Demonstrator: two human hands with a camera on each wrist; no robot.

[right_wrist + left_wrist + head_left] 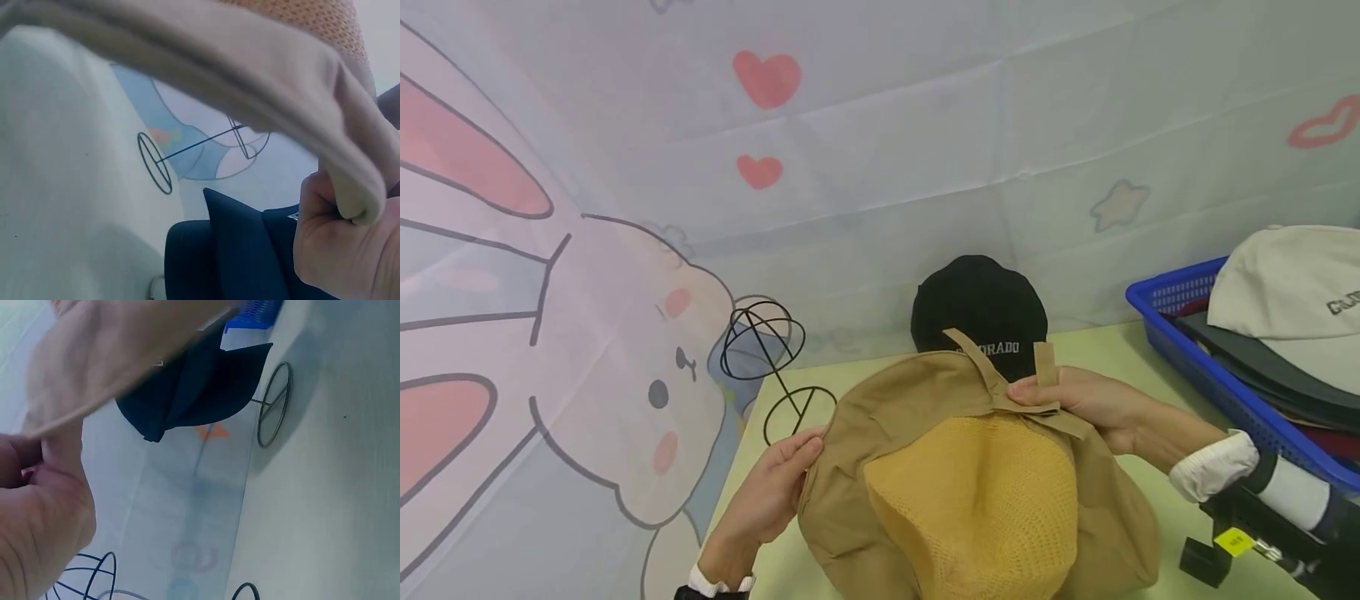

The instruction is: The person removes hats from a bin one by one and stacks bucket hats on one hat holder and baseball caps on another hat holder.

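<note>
While the tan hat (970,492) is held up over the near part of the table (1120,354), most of what lies beyond it is blocked from the head view. Its brim is pinched at the left edge by the left hand (771,492), thumb on top and fingers curled beneath; the same pinch is seen in the left wrist view (44,487). At the hat's far side, by the strap (1000,379), the brim is gripped by the right hand (1093,404), whose fingers are curled round the cloth, as is confirmed from the right wrist (347,250). The yellow mesh crown is turned toward the camera.

Just behind the tan hat a black cap (979,312) is stood, its lower half hidden by the brim; white lettering is partly shown on it. To the left a wire stand (775,367) is set at the table's back corner. To the right a blue basket (1217,379) is placed, with a white cap (1292,300) lying on top of darker items that cannot be told apart. A printed cloth (880,158) is hung behind everything.

Counted: one tan hat, one black cap, one white cap, one basket, one wire stand in the head view, and two hands.
</note>
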